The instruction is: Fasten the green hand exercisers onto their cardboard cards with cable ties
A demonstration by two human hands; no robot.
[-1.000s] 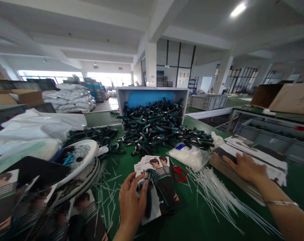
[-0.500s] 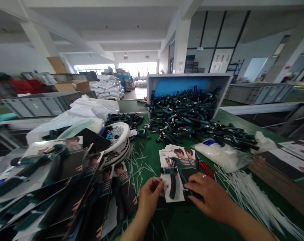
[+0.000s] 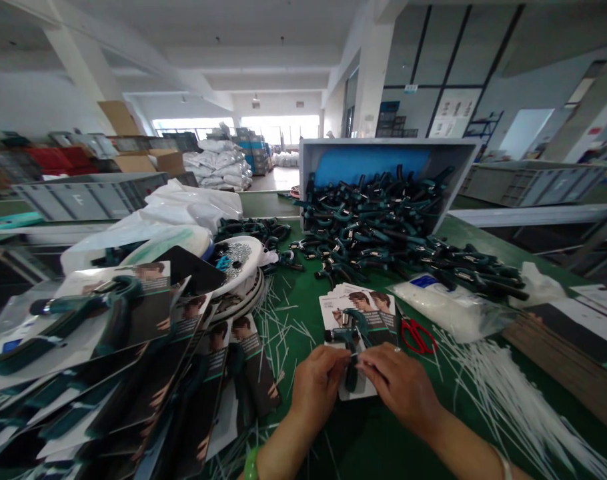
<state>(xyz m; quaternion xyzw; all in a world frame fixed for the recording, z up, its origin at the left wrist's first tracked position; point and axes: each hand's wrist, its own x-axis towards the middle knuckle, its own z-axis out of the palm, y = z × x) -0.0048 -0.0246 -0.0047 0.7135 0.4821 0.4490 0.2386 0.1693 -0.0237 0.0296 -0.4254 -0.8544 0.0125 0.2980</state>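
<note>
A teal-and-black spring hand grip (image 3: 351,340) lies on a printed backing card (image 3: 356,390), on top of a fanned stack of similar cards (image 3: 371,303). My left hand (image 3: 321,387) and my right hand (image 3: 398,387) meet in front of the grip, with their fingertips pinched together. A thin white cable tie (image 3: 354,357) shows between them, mostly hidden by my fingers. Red-handled scissors (image 3: 417,335) lie just beyond my right hand, and loose white cable ties (image 3: 508,393) spread to its right.
A tilted grey bin (image 3: 388,160) spills a heap of hand grips (image 3: 383,233) across the green work table (image 3: 303,307). Carded grips (image 3: 108,353) are piled at the left, beside white plastic bags (image 3: 183,213). A bag of white ties (image 3: 448,307) lies at the right.
My hands have come closer together over the grip, and my right hand now pinches beside my left. Over the last second my head turned, shifting the view, and my right hand left the card stack at the right.
</note>
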